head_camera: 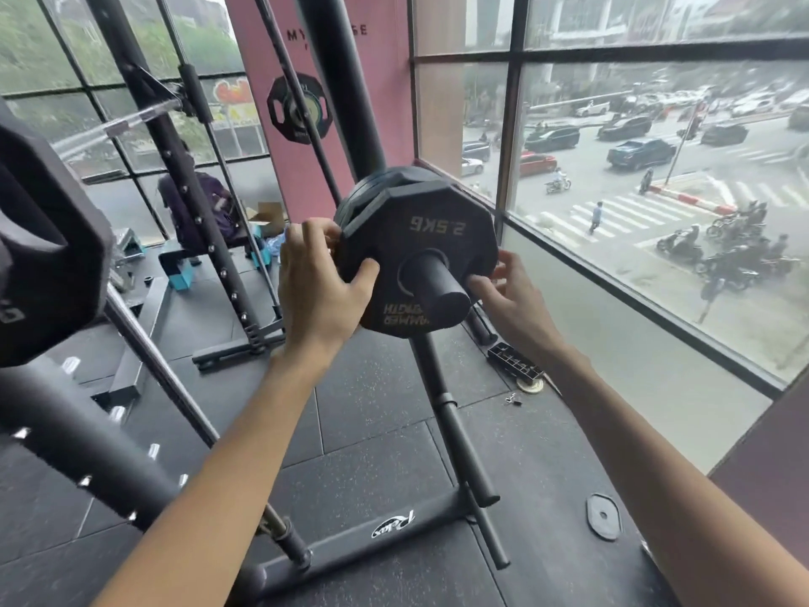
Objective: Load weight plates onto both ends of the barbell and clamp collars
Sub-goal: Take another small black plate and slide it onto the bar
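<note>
I see the left hand (319, 282) gripping the faceted matte black plate (416, 234). The right hand (508, 295) curls on its opposite rim, round peg (437, 286) through the bore.

Just 1 view: a wide-angle camera worn on the head, facing forward and down along 2 outstretched forearms (245, 431). It sits close to the weight plate (416, 238) at mid-frame, rubber floor (372, 409) below, window (656, 168) on the right
</note>
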